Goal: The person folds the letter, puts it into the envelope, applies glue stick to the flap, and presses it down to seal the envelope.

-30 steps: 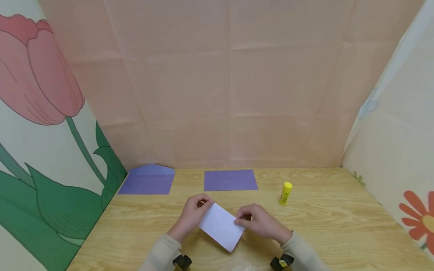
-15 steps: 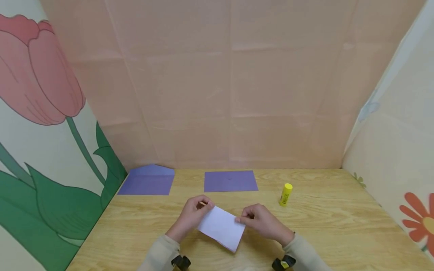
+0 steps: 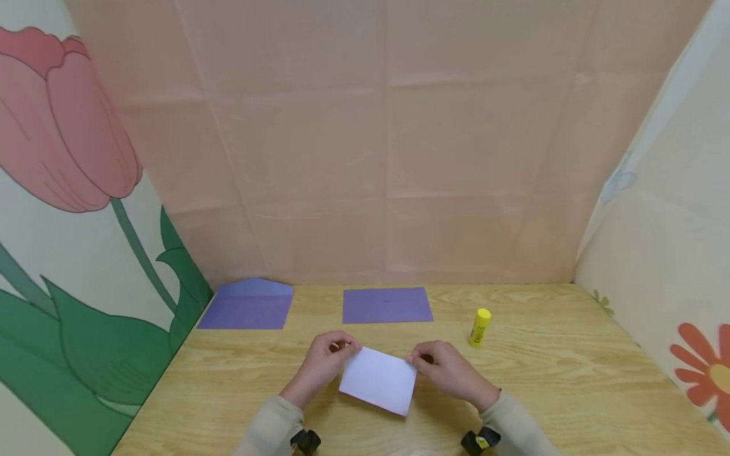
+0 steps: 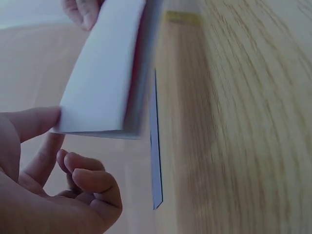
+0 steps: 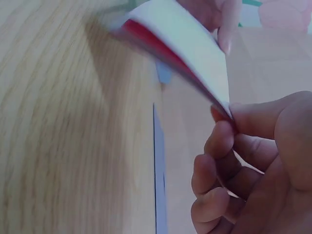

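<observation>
A folded white card (image 3: 379,381) is held above the table between both hands, tilted slightly down to the right in the head view. My left hand (image 3: 325,364) pinches its far left corner between thumb and forefinger. The far right corner is pinched by my right hand (image 3: 447,370). In the left wrist view the card (image 4: 100,73) shows two layers a little apart along the lower edge. A red inside shows between the layers of the card (image 5: 190,53) in the right wrist view, where the other fingers of my right hand (image 5: 253,161) are curled below.
A purple envelope (image 3: 245,311) with its flap raised lies at the back left of the wooden table (image 3: 570,380). Behind the card is a flat purple rectangle (image 3: 388,305). A yellow glue stick (image 3: 480,327) stands upright to the right.
The card has turned to lie more level, its near edge rising a little. My right hand has shifted slightly right, to the card's far right corner; the left hand has barely moved.
</observation>
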The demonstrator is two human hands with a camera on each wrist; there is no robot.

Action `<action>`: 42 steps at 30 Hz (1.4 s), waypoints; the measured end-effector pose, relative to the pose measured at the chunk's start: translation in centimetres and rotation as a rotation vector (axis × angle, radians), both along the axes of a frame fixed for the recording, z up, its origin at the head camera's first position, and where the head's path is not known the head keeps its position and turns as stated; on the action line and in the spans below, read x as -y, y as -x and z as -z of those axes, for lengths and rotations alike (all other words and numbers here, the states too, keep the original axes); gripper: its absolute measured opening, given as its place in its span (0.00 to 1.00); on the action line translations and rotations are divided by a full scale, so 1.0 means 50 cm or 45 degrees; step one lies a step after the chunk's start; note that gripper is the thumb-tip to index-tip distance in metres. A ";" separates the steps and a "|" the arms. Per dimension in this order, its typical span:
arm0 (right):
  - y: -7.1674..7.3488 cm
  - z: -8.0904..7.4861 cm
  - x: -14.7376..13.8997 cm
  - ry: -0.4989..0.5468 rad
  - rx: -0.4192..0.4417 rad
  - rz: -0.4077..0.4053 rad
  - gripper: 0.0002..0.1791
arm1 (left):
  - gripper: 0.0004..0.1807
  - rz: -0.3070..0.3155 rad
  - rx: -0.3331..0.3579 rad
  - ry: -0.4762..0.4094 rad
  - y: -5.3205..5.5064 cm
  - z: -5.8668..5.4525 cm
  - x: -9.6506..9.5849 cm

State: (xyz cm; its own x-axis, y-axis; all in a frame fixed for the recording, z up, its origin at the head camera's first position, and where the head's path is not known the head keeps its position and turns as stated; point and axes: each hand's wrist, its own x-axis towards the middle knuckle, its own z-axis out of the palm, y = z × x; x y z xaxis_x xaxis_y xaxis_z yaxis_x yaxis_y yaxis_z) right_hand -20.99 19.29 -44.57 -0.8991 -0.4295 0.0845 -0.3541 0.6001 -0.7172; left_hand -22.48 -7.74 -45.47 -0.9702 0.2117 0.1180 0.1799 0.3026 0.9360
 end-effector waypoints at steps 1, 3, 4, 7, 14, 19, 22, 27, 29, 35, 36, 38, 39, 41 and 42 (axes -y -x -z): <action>0.000 0.001 -0.001 -0.005 0.002 0.011 0.13 | 0.06 0.009 -0.016 0.022 0.000 0.001 -0.001; 0.002 0.004 -0.001 -0.007 0.004 0.024 0.12 | 0.06 0.031 -0.037 0.065 0.000 0.004 -0.005; 0.004 0.007 -0.001 0.001 0.001 0.023 0.11 | 0.06 0.045 -0.037 0.073 -0.001 0.005 -0.007; 0.007 0.012 0.002 0.012 -0.020 0.017 0.10 | 0.06 0.091 0.003 0.064 -0.005 0.010 -0.016; 0.011 0.023 -0.006 -0.055 -0.033 0.048 0.05 | 0.09 0.166 0.116 0.110 -0.009 0.015 -0.015; 0.011 0.038 -0.023 -0.191 -0.047 0.197 0.07 | 0.10 0.060 -0.001 0.283 0.015 0.005 0.038; 0.012 0.040 -0.034 -0.261 -0.077 0.270 0.07 | 0.10 -0.073 -0.015 0.396 0.039 -0.005 0.083; 0.012 0.039 -0.052 -0.378 -0.128 0.298 0.07 | 0.17 -0.265 0.009 0.628 0.078 -0.004 0.166; 0.010 0.039 -0.058 -0.428 -0.133 0.303 0.07 | 0.21 -0.286 0.019 0.721 0.089 -0.003 0.196; 0.005 0.033 -0.073 -0.524 -0.136 0.327 0.07 | 0.28 -0.254 0.045 0.928 0.102 0.000 0.259; 0.005 0.032 -0.074 -0.531 -0.140 0.325 0.07 | 0.29 -0.248 0.052 0.947 0.103 0.001 0.266; 0.004 0.029 -0.076 -0.536 -0.145 0.324 0.06 | 0.30 -0.226 0.063 0.973 0.105 0.003 0.275; 0.003 0.029 -0.077 -0.536 -0.147 0.324 0.06 | 0.31 -0.211 0.072 0.985 0.107 0.006 0.279; 0.003 0.028 -0.079 -0.543 -0.152 0.325 0.06 | 0.31 -0.172 0.087 0.999 0.109 0.009 0.282; 0.003 0.029 -0.080 -0.547 -0.154 0.328 0.06 | 0.31 -0.152 0.091 1.009 0.110 0.010 0.281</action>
State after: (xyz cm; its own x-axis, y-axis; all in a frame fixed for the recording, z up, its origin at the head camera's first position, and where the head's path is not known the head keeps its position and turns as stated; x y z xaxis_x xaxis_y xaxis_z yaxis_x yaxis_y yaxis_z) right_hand -21.12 23.28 -46.01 -0.9750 -0.2141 0.0592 -0.2212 0.9105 -0.3495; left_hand -27.96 -21.80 -45.99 -0.9911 0.1009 -0.0868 0.0523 0.8951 0.4428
